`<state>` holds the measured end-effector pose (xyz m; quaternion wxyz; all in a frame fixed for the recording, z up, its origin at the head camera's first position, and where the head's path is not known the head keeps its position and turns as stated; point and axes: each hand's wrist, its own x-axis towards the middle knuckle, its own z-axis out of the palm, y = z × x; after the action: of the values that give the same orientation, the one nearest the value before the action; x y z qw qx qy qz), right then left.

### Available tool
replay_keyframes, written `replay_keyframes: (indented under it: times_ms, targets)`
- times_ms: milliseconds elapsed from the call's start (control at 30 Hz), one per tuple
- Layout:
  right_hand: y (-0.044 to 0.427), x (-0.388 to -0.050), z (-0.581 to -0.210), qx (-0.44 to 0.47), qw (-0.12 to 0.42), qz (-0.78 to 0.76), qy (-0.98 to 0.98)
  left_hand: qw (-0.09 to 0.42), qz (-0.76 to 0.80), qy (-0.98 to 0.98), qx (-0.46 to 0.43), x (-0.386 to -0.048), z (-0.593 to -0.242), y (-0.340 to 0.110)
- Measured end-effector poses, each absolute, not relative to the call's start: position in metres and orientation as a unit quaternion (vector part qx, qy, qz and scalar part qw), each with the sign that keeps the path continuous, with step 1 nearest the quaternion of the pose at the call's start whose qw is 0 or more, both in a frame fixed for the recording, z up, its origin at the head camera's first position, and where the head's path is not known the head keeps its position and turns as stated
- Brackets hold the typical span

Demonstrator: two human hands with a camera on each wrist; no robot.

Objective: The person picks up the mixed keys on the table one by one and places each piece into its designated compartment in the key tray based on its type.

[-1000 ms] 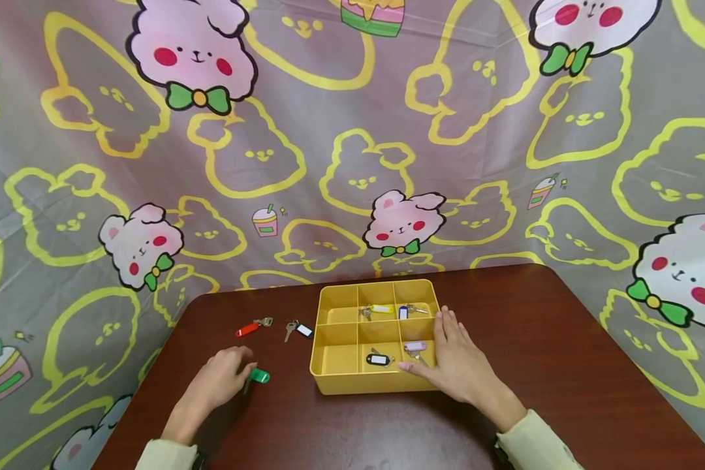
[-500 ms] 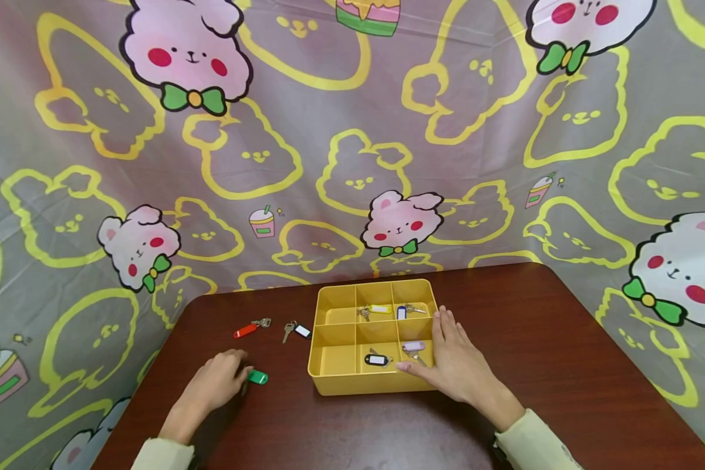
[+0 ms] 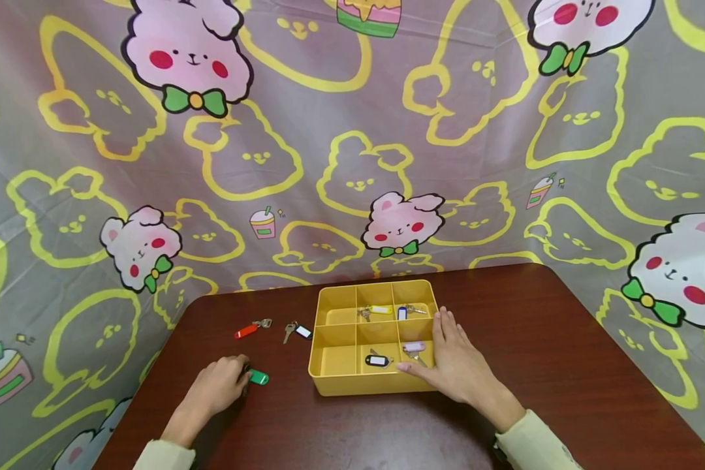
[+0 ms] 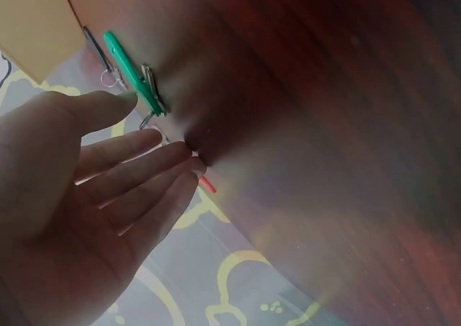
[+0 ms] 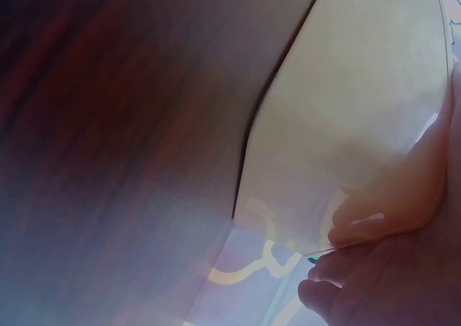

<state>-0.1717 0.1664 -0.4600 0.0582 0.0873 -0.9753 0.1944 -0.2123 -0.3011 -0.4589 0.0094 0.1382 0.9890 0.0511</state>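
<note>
My left hand (image 3: pixel 216 384) is at the green key tag (image 3: pixel 258 376), left of the yellow divided box (image 3: pixel 376 385). In the left wrist view the thumb and fingers (image 4: pixel 130 171) are spread apart around the near end of the tag (image 4: pixel 130 70), whose key (image 4: pixel 151 85) lies on the table. No grip on it shows. My right hand (image 3: pixel 464 365) rests along the box's right side with straight fingers, its thumb over the front rim. Inside the box lie keys with a yellow tag (image 3: pixel 380 309), blue tag (image 3: pixel 402 313), black tag (image 3: pixel 377 360) and lilac tag (image 3: pixel 414 346).
A key with a red tag (image 3: pixel 247 331) lies at the back left of the dark wooden table (image 3: pixel 564 365). Nearer the box is a key with a dark-framed white tag (image 3: pixel 303 331). A patterned cloth (image 3: pixel 329 163) hangs behind and at both sides.
The left fingers have shifted slightly down beside the green tag, and now hide its key in the head view. The right hand and the box have stayed in place.
</note>
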Motion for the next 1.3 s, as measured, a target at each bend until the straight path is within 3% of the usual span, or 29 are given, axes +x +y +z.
replay_keyframes:
  times_ms: [1300]
  targets:
    - [0.1664, -0.1719, -0.4584, 0.083, 0.056, 0.195, -0.976, -0.048, 0.006, 0.988, 0.148, -0.2194, -0.4604, -0.2923]
